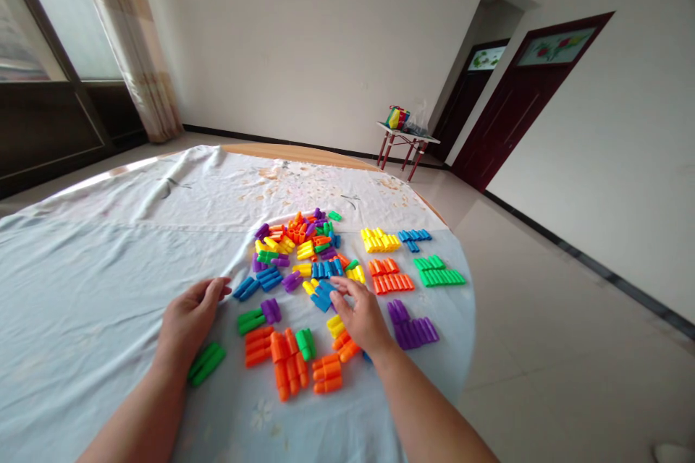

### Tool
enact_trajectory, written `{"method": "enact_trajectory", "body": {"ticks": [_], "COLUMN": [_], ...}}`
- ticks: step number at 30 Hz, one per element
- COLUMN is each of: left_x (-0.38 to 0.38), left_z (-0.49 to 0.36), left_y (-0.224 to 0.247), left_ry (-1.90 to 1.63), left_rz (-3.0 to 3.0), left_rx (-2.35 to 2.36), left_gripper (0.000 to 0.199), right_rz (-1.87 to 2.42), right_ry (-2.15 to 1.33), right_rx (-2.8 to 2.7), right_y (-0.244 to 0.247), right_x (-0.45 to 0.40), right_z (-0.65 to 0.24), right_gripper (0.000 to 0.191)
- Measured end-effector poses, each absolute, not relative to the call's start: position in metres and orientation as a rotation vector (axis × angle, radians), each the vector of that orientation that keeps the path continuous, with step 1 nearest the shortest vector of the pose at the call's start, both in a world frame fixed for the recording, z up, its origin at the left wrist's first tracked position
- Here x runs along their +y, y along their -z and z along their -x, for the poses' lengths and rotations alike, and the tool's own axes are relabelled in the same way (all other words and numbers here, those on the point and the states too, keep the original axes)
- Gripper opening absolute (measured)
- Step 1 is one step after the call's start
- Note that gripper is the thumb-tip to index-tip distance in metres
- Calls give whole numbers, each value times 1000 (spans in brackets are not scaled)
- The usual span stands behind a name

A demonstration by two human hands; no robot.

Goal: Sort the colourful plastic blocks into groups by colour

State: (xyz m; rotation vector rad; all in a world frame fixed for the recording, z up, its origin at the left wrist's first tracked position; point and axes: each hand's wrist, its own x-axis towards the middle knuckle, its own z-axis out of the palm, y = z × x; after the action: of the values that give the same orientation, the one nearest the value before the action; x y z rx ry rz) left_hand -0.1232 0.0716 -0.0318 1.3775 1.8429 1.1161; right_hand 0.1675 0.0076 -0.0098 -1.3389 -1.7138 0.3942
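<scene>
My right hand (pixel 365 317) pinches a blue bullet-shaped building block piece (pixel 324 296) between thumb and fingers, beside a yellow one. My left hand (pixel 190 315) hovers at or rests on the cloth left of the pile, fingers loosely curved and apart from the thumb, with nothing visible in them. Near its fingertips lie blue blocks (pixel 247 289). Green blocks (pixel 207 364) lie by my left wrist. Between my forearms are orange blocks (pixel 289 365), a green piece (pixel 305 344) and purple blocks (pixel 271 310). A mixed-colour pile (pixel 298 233) spreads beyond my hands.
Right of the pile, blocks lie grouped by colour: yellow (pixel 378 240), blue (pixel 415 238), orange (pixel 391 275), green (pixel 439 272) and purple (pixel 413 325). A pale cloth (pixel 108 275) covers the round table. A small side table (pixel 408 134) stands by the far wall.
</scene>
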Motion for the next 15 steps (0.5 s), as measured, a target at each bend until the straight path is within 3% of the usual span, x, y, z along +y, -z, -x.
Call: {"method": "enact_trajectory", "body": {"ticks": [10, 15], "left_x": [71, 70], "left_z": [122, 122], "left_y": [27, 24], "left_ry": [-1060, -1046], "left_rz": [-1352, -1357], "left_rx": [1855, 1869], "left_gripper": [43, 43], "right_rz": [1430, 1306], "right_ry": [-272, -303], "right_rx": [-1748, -1840], "right_y": [14, 9], "right_x": [8, 4], "right_z": [-181, -180], "right_gripper": [19, 40]}}
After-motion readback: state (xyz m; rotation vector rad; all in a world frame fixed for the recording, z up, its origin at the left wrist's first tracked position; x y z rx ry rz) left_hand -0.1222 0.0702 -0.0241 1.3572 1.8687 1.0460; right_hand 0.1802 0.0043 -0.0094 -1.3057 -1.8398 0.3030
